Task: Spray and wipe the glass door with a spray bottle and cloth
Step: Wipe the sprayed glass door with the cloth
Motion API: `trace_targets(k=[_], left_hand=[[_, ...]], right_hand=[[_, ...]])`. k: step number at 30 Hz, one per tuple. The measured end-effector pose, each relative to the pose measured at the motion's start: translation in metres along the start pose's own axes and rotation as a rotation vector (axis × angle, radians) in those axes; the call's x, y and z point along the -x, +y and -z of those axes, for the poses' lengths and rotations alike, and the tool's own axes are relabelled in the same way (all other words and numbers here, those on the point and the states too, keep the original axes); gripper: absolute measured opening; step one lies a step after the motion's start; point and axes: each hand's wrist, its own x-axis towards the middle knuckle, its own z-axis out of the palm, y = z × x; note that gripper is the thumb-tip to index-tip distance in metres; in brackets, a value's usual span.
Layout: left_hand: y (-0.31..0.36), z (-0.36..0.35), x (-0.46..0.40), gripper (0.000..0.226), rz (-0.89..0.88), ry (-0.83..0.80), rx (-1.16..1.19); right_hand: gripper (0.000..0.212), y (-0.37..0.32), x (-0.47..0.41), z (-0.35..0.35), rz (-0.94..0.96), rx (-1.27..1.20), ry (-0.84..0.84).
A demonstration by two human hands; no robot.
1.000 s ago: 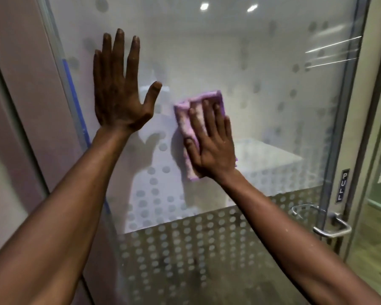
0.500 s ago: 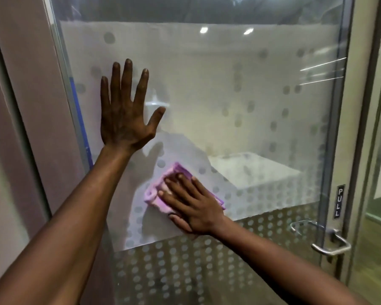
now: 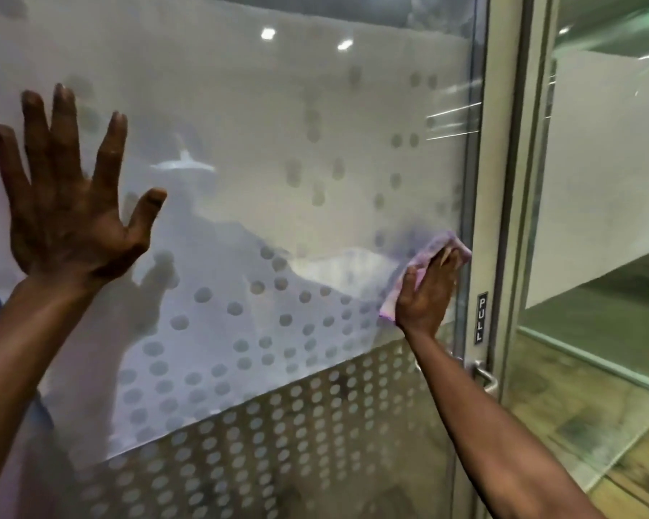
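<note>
The glass door (image 3: 278, 144) fills the view, frosted white above and dotted lower down. My left hand (image 3: 68, 204) rests flat on the glass at the left, fingers spread, holding nothing. My right hand (image 3: 426, 294) presses a purple cloth (image 3: 443, 243) against the glass at the door's right edge, just above the handle. The cloth shows above my fingertips and beside my thumb; my palm covers its middle. No spray bottle is in view.
A metal door frame (image 3: 502, 181) runs down the right side with a small PULL label (image 3: 481, 318). The metal lever handle (image 3: 486, 380) sits below my right wrist. Another glass panel (image 3: 596, 181) and tiled floor (image 3: 577, 425) lie to the right.
My right hand has swept the cloth from the lower middle of the glass across to the right edge. The view has shifted right; my left hand stays flat on the glass.
</note>
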Motion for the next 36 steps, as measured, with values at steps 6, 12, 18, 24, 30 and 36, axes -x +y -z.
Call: trace_targets(k=[6,12,18,24,30,36], left_hand=[[-0.06,-0.085,-0.004,0.103,0.094,-0.158,0.082],[-0.06,-0.125,0.011,0.111,0.056,-0.097,0.149],[-0.033,-0.067,-0.001,0.1,0.104,-0.025,0.179],[0.019,0.021,0.005,0.083,-0.03,0.067,0.097],[0.038,0.059,0.005,0.076,-0.011,0.004,0.002],[0.037,0.06,0.003,0.075,0.05,-0.001,-0.031]], right_hand=[[0.067,0.014,0.032,-0.008,-0.51,-0.076,0.049],[0.067,-0.016,0.073,-0.018,-0.876,-0.162,0.127],[0.079,-0.106,0.17,-0.045,-0.756,-0.093,0.004],[0.077,-0.174,0.286,-0.063,-0.127,-0.023,-0.207],[0.071,-0.162,0.313,-0.068,0.888,0.004,-0.45],[0.059,-0.114,0.281,-0.065,1.55,0.011,-0.577]])
